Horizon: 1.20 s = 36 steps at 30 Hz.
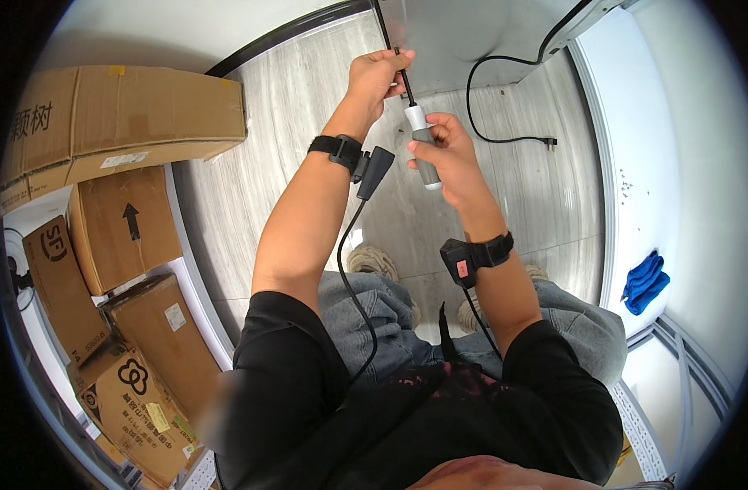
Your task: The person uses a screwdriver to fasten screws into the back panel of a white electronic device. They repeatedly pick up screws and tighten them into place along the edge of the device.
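Note:
My right hand (pixel 449 155) is wrapped round the grey and white handle of a screwdriver (pixel 424 145). Its dark shaft points away from me toward the edge of a grey metal appliance panel (pixel 447 41). Near the far end of that shaft, my left hand (pixel 377 77) is closed, thumb and fingers pinching about it. The tip lies by the panel's dark edge strip, and I cannot make out whether a screw sits there. Both wrists carry black straps with small black devices and cables.
A black power cord (pixel 470 98) curves from the panel to a plug (pixel 550 144) on the wood-look floor (pixel 537 196). Cardboard boxes (pixel 158 114) are stacked at the left. On the white surface at the right lies a blue cloth (pixel 646 282), with small dark bits farther up.

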Available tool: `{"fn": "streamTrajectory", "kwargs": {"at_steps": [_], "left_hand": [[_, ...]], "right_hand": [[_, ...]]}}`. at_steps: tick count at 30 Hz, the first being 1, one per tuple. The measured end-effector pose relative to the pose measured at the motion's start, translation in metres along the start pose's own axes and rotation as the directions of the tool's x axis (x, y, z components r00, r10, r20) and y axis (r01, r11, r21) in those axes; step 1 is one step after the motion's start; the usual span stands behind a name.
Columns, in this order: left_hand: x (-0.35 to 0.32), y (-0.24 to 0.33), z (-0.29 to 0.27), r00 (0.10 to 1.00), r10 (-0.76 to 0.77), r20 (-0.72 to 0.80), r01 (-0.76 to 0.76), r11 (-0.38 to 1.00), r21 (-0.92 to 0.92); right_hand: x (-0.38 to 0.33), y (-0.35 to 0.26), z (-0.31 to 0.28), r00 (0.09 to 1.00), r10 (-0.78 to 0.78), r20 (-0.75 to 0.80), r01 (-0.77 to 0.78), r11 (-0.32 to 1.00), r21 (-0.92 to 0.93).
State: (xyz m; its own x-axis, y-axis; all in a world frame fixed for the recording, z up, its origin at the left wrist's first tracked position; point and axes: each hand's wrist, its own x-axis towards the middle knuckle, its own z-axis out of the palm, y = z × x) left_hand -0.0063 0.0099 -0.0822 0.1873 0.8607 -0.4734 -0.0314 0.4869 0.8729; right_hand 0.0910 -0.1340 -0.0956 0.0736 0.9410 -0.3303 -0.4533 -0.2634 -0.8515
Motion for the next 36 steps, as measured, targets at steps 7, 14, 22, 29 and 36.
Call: {"fn": "streamTrajectory", "kwargs": {"at_steps": [7,14,22,29,36], "left_hand": [[0.015,-0.003,-0.010,0.999,-0.005,0.042,0.005,1.000,0.014],[0.005,0.004,-0.006,0.999,-0.010,0.037,0.010,1.000,-0.005],[0.011,-0.003,-0.002,1.000,0.008,0.015,-0.009,0.999,0.048],[0.005,0.002,-0.004,1.000,0.001,0.011,-0.002,1.000,0.030],[0.007,0.000,-0.003,1.000,0.005,0.012,-0.006,0.998,0.064]], "right_hand": [[-0.001,-0.021,-0.006,0.951,0.257,0.172,-0.297,0.914,0.275],[-0.003,-0.022,-0.013,0.957,0.203,0.207,-0.195,0.979,-0.060],[0.006,0.001,-0.016,0.962,0.219,0.166,-0.230,0.972,0.051],[0.002,-0.008,-0.023,0.960,0.205,0.193,-0.210,0.978,0.005],[0.006,0.008,-0.021,0.971,0.135,0.195,-0.108,0.984,-0.141]]}}
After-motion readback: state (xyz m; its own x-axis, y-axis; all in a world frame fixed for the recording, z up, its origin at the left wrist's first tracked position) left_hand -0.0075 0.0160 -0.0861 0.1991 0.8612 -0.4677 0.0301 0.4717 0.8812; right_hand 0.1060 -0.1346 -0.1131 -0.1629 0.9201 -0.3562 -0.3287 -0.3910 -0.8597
